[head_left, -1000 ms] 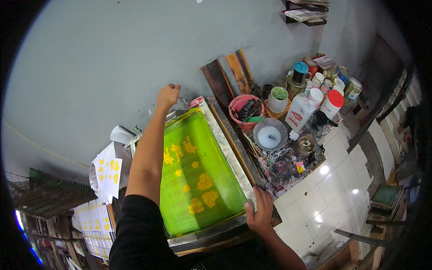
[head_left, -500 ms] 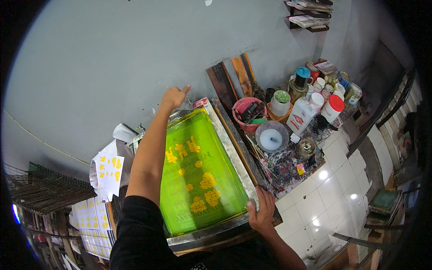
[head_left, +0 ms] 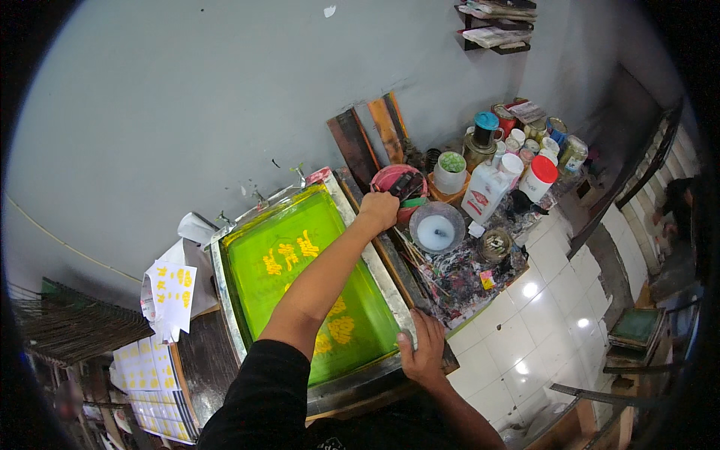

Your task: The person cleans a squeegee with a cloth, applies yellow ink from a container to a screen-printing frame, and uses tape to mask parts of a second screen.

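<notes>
Left hand point(head_left: 380, 211): curled beside the pink basin point(head_left: 384, 174); we cannot tell whether it holds anything.
Right hand point(head_left: 425, 346): at the frame's near right corner, grip unclear to us.
Screen-printing frame point(head_left: 289, 225): before us, green mesh, yellow motifs, pale smudged rim, partly behind our left forearm.
Pink basin: black object point(head_left: 405, 182).
Grey bowl point(head_left: 454, 212): milky liquid.
White tub point(head_left: 450, 181): green contents.

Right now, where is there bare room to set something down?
The dark tabletop strip between printed sheets and green screen looks bare; white floor tiles right of the bench look mostly bare. The bench around the pink bucket, bowl and jug is crowded.
</notes>
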